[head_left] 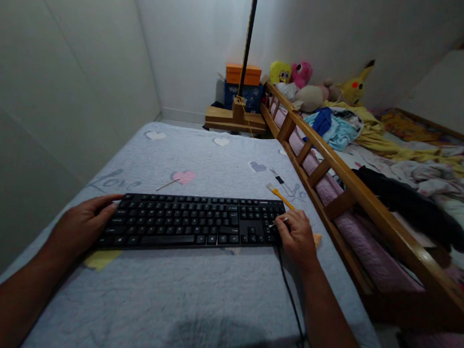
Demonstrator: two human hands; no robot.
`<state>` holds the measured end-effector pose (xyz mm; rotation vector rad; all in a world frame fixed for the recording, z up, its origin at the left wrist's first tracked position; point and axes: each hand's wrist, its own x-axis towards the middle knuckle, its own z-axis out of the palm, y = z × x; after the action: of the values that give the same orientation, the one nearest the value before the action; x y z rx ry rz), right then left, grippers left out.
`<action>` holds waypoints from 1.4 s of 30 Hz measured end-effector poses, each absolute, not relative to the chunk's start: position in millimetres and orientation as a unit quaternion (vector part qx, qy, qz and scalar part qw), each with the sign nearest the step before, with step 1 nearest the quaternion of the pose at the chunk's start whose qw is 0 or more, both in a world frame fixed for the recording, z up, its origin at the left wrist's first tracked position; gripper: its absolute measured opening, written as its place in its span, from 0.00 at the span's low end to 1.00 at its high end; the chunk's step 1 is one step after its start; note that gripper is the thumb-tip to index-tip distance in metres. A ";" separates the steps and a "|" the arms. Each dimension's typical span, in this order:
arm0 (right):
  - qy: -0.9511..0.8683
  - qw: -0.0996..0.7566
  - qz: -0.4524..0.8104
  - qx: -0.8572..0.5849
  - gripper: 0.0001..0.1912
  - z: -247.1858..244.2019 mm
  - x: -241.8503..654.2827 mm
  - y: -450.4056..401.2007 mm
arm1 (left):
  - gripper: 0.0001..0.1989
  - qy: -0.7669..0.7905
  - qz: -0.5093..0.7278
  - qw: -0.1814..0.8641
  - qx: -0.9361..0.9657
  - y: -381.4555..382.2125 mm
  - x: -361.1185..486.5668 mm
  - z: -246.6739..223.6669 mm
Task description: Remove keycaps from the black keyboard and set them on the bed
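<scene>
A black keyboard lies flat across the patterned cloth in front of me. My left hand grips its left end, fingertips at the back left corner and thumb along the side. Over the number pad at the right end, my right hand pinches a thin white-tipped stick, which looks like a cotton swab, its lower tip down among the keys. Behind that hand lies a brush with a yellow-orange handle, partly hidden by the fingers. Farther back rests a wire keycap puller with a black middle.
Another cotton swab lies behind the keyboard. The keyboard's cable runs toward me beneath my right forearm. A wooden bed rail borders the cloth-covered table on the right. A lamp pole stands at the back.
</scene>
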<state>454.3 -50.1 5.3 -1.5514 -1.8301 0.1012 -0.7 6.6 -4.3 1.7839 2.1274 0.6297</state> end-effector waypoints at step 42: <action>-0.749 0.336 0.034 -0.570 0.09 6.9 447.7 -15.3 | 0.27 0.748 0.216 0.163 0.606 8.5 -3.9 -9.4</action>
<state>447.7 -15.3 6.9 -1.4867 -1.9532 0.0881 -3.9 8.5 -9.4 1.7278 2.1339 0.6163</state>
